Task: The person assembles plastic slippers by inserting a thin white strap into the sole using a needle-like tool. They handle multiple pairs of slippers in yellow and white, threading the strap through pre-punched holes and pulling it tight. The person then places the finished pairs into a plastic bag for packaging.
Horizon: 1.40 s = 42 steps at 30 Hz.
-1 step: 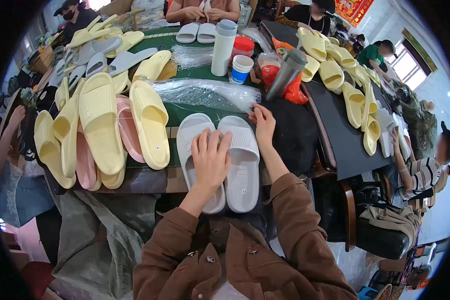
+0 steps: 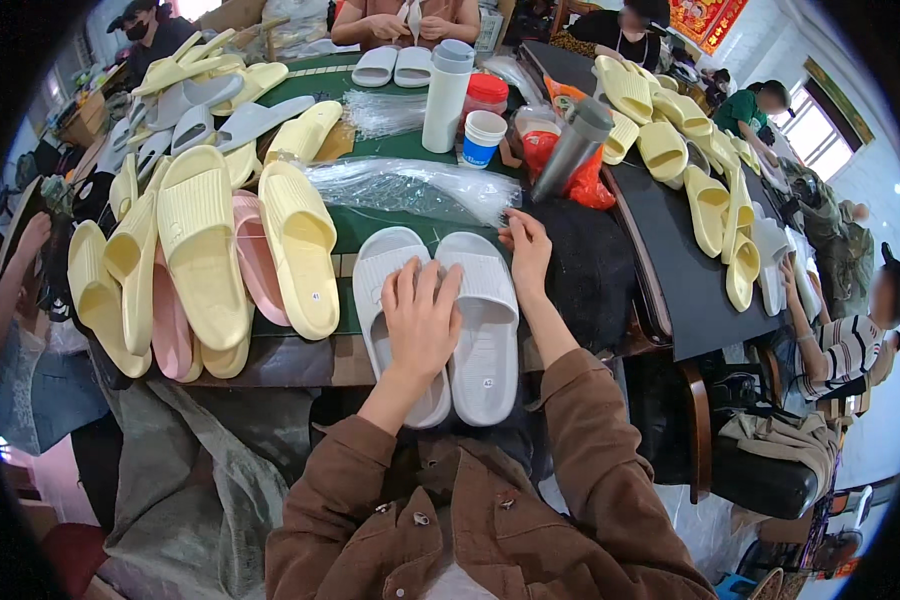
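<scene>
A pair of light grey slide slippers [image 2: 486,350] stands side by side at the table's near edge, toes pointing away from me. My left hand [image 2: 418,318] lies across both straps with its fingers spread, partly covering the left slipper. Beyond the toes, a bundle of thin clear plastic strands [image 2: 410,188] stretches across the green table top. At the bundle's right end, my right hand [image 2: 526,248] has its thumb and forefinger pinched on the strand ends; how many are between them is too fine to make out.
Yellow slippers [image 2: 205,250] and pink ones [image 2: 260,255] are piled at left. Behind the strands stand a white bottle [image 2: 447,100], a paper cup [image 2: 482,138] and a grey tumbler [image 2: 572,150]. More yellow slippers [image 2: 708,205] cover a dark table at right. Other people work around.
</scene>
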### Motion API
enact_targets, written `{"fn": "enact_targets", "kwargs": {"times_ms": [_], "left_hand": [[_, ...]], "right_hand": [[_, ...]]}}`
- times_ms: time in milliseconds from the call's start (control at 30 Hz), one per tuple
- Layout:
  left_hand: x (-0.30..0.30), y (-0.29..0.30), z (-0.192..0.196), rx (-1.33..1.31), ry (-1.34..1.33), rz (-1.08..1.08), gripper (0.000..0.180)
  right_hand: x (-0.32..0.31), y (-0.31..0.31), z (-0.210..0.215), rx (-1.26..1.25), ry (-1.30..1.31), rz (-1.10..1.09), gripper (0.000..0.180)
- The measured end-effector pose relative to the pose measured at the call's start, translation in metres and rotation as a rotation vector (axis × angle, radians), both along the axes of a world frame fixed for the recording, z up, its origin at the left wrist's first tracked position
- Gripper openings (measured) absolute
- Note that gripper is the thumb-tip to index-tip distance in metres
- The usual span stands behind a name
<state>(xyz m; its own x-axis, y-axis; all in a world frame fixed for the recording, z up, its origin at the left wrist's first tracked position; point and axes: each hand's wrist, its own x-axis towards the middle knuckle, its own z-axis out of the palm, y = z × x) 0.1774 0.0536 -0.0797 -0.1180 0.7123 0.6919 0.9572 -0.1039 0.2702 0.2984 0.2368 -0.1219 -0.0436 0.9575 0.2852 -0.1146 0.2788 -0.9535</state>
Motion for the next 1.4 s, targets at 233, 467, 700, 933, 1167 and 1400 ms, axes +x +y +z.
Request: {"fn": "enact_targets", "kwargs": {"times_ms": [233,467,700,933,1167,1400], "left_hand": [[0.000,-0.001,-0.001,-0.022,0.001,-0.009,0.051],[-0.007,-0.008,0.010,-0.023,-0.137,-0.132,0.064],[-0.012,-0.019,0.019,0.099,-0.402,-0.272,0.065],[0.015,-0.045,0.033,0.027,-0.486,-0.463,0.053],[0.011,-0.061,0.026,-0.022,-0.674,-0.408,0.030],[0.011,-0.085,0.031,-0.094,-0.671,-0.527,0.030]], "right_hand": [[0.012,-0.037,0.042,0.008,-0.044,-0.046,0.026],[0.024,-0.075,0.103,-0.007,0.351,0.078,0.030],[0.061,-0.134,0.140,0.170,0.454,0.117,0.032],[0.079,-0.201,0.149,0.188,0.264,0.512,0.034],[0.108,-0.222,0.159,0.186,0.343,0.819,0.047],[0.083,-0.202,0.143,-0.137,-0.229,0.636,0.031]]}}
